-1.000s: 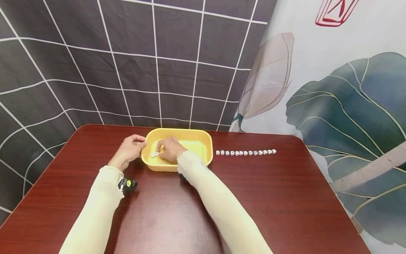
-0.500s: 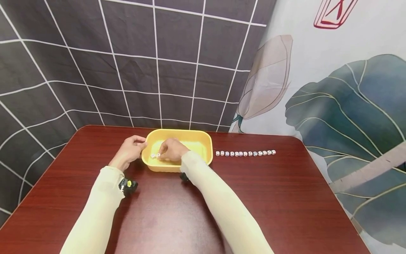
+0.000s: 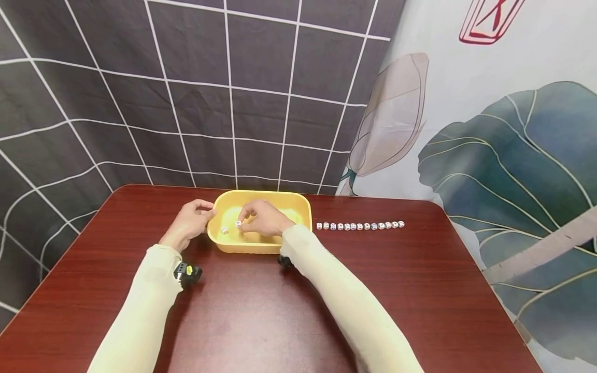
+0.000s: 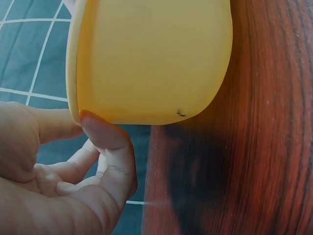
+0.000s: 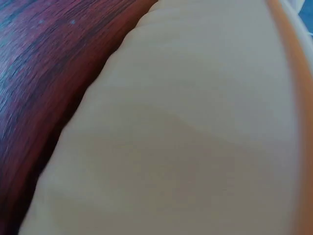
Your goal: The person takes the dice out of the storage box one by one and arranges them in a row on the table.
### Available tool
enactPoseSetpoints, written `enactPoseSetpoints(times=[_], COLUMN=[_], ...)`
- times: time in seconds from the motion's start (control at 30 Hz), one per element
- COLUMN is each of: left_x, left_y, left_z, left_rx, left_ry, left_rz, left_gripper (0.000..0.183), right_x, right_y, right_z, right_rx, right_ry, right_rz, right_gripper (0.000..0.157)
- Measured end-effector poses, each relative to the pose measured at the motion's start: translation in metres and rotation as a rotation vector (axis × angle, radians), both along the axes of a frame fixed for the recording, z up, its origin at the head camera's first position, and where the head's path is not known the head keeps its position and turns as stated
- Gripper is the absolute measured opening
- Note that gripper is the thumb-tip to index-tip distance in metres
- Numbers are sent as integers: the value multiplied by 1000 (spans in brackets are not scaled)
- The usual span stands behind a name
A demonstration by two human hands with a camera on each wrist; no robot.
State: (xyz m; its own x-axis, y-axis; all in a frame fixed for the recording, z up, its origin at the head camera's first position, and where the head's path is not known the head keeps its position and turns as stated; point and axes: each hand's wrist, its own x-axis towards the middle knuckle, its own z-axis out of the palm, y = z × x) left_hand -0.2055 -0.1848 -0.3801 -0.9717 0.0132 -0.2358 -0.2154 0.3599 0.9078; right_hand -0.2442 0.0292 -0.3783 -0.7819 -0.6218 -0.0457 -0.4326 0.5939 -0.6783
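A yellow plastic tub (image 3: 305, 207) stands near the table's back edge. My left hand (image 3: 188, 221) pinches its left rim; in the left wrist view the thumb (image 4: 105, 131) and forefinger close on the tub wall (image 4: 156, 63). Inside the tub, my right hand (image 3: 263, 218) pinches a small white die (image 3: 238, 224) between thumb and forefinger. Another white die (image 3: 225, 230) lies on the tub floor, left of that hand. The right wrist view is filled by the tub's outer side (image 5: 171, 122), and the hand is out of sight there.
A straight row of white dice with dark and reddish marks (image 3: 360, 226) runs rightward from beside the tub on the dark red table (image 3: 396, 290). Behind the table hang a grey gridded cloth (image 3: 186, 103) and a leaf-patterned cloth (image 3: 513, 155).
My right hand has moved rightward inside the tub with the pinched die, away from the other die. The left hand stays on the rim.
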Motion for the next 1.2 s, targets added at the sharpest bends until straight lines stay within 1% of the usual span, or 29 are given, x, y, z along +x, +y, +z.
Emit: enactPoseSetpoints(times=[0.2,0.27,0.37,0.5,0.6,0.73,0.87,1.1,1.2], left_x=[-1,-1,-2,-3,-2,-2,-1,-2,-2], left_y=[0,-1,0,0,-1,-1,-2,-2,-3], left_z=[1,1,1,0,0,-1,-1,-2,-3], left_rx=[3,-1,-9,-4,0,1,0,13,10], left_ry=[-2,0,4,2,-1,-3,-2,5,4], left_rz=[0,0,0,-4,-4,-4,-4,-8,-11], left_gripper=[41,41,41,41,41,41,42,42,42], right_x=[2,3,6,8,8,10,12,13,13], right_y=[17,24,35,50,61,77,95,122,134], right_z=[7,9,13,17,17,18,19,21,19], right_rx=[-35,-52,-77,-84,-90,-68,-47,-58,-54], right_ry=[88,109,121,136,173,213,210,211,192], right_rz=[55,62,58,40,34,11,-19,-47,-61], right_gripper=[5,5,6,7,7,6,7,8,8])
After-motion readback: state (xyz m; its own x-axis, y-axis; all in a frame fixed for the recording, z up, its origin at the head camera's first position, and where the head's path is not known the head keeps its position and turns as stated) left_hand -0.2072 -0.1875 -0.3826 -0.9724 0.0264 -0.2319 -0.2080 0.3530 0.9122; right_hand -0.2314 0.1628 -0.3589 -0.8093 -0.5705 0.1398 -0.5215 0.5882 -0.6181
